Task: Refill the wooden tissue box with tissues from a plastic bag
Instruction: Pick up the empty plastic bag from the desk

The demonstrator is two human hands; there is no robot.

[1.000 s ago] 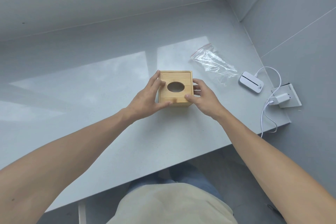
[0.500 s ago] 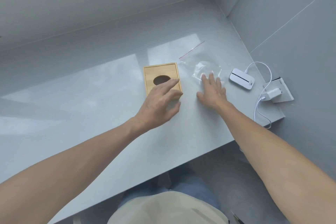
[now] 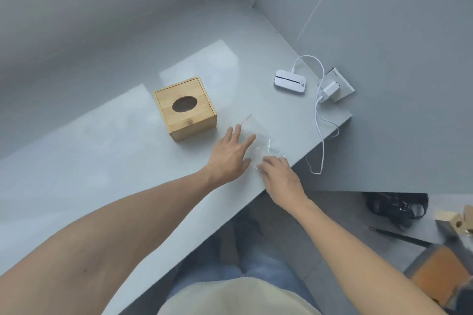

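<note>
Grey tabletop seen from above, two bare hands on a clear plastic bag near its front edge.

Nearest, the right hand pinches the bag's near corner, fingers closed on the film. The left hand lies flat, fingers spread, pressing the bag down without grasping. The film looks thin, limp and slippery; whether it holds tissues cannot be told. The red-striped mouth seems the best place to grasp. Farther back, apart from the bag, stands the rigid wooden tissue box.
</note>
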